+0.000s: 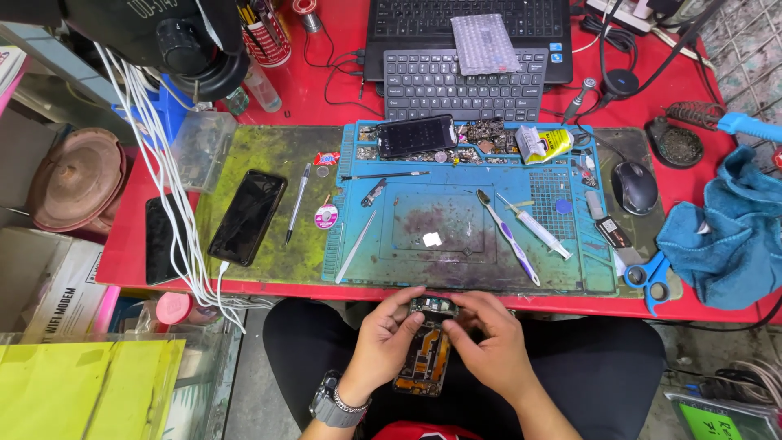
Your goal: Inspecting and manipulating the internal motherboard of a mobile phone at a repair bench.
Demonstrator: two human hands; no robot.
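- A red counter [326,98] fills the upper part of the view, seen from above by a seated person whose lap shows below its near edge.
- A blue repair mat [456,269] lies across the middle of the counter, beside a worn green mat [277,151] on its left.
- A laptop [391,24] sits at the far edge, with a separate grey keyboard [423,85] just in front of it.
- A crumpled blue cloth [725,236] rests at the right end of the counter.
- A black smartphone [247,217] lies face up on the green mat; another phone [415,135] lies at the far edge of the blue mat.
- White cables [163,179] trail down the left side.
- A computer mouse [634,187] sits right of the blue mat, and blue-handled scissors [648,273] lie near the front right corner.
- A toothbrush [507,236] and a syringe [536,228] lie side by side on the blue mat, with tweezers [356,247] further left.
- An opened smartphone [423,358], circuit boards exposed, is held over the lap just below the counter edge.
- The left hand [383,338], a watch on its wrist, wraps its fingers around the opened phone's left side.
- The right hand [489,342] pinches the phone's top end with its fingers.
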